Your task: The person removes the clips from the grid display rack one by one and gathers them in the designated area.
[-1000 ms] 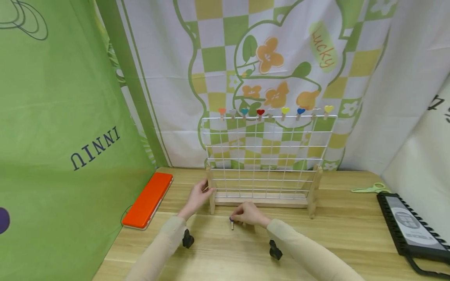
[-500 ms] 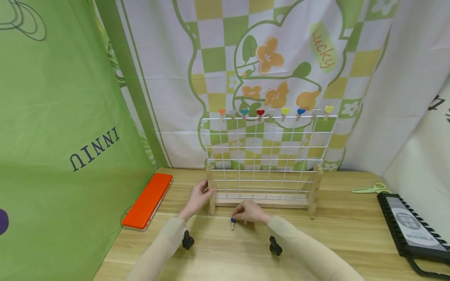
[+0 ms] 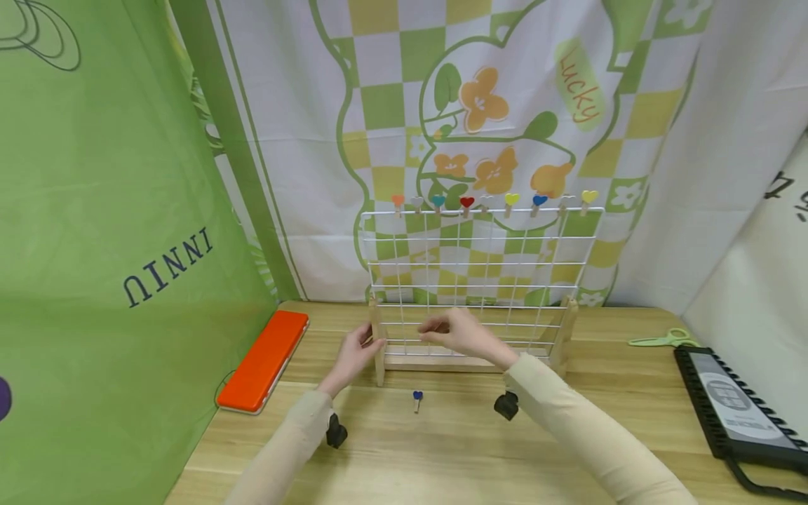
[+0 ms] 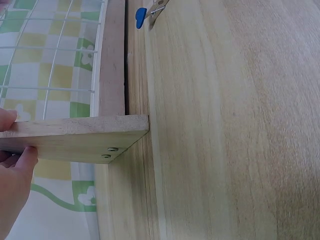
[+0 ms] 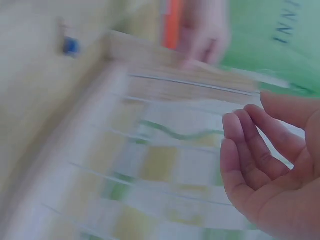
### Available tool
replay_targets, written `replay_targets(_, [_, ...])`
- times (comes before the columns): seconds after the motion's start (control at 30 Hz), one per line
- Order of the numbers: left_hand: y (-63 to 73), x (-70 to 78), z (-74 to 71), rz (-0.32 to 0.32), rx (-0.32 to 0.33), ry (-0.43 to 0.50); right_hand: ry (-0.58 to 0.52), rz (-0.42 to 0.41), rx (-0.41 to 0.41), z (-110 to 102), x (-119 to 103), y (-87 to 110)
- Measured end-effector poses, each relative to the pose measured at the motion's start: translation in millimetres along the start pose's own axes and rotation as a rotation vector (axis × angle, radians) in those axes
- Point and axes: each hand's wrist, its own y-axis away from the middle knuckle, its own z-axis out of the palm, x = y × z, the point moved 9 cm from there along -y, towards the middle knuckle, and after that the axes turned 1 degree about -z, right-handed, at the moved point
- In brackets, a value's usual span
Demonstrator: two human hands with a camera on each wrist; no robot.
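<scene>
A wire grid rack (image 3: 480, 264) on wooden feet stands on the table. My left hand (image 3: 353, 356) grips its left wooden post (image 4: 80, 132), thumb on one side and fingertips on the other. One small wooden clothespin (image 3: 417, 398) with a blue heart lies on the table in front of the rack; the left wrist view shows its blue heart (image 4: 141, 18) at the top. My right hand (image 3: 466, 332) is raised before the lower grid, its fingers loosely curved. In the right wrist view nothing sits between the right hand's fingertips.
Several heart clothespins (image 3: 467, 203) line the rack's top wire. An orange case (image 3: 268, 361) lies at the left. On the right are green scissors (image 3: 669, 339) and a black-edged packaged item (image 3: 735, 400). Patterned curtains (image 3: 385, 105) hang behind and beside the table.
My right hand has let go of the blue heart clothespin and risen away from the table toward the grid. The clothespin stays lying there. My left hand keeps its place on the post.
</scene>
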Motion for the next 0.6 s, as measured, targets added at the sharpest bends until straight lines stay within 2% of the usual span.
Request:
replay_targets(0.13, [-0.4, -0.3, -0.1, -0.006, 0.010, 0.000, 0.043, -0.072, 0.095, -46.4, -36.6, -4.9])
replay_targets(0.33, [-1.2, 1.9, 1.3, 0.005, 0.009, -0.005, 0.071, -0.125, 0.202, -109.6, -87.4, -11.9])
replay_targets(0.47, [0.2, 4.8, 0.6, 0.007, 0.002, -0.004, 0.099, -0.179, 0.265, -139.3, -115.9, -18.4])
replay_targets(0.6, [3.7, 10.9, 0.3, 0.012, -0.002, 0.012, 0.139, -0.275, 0.357, -159.2, -139.9, -26.8])
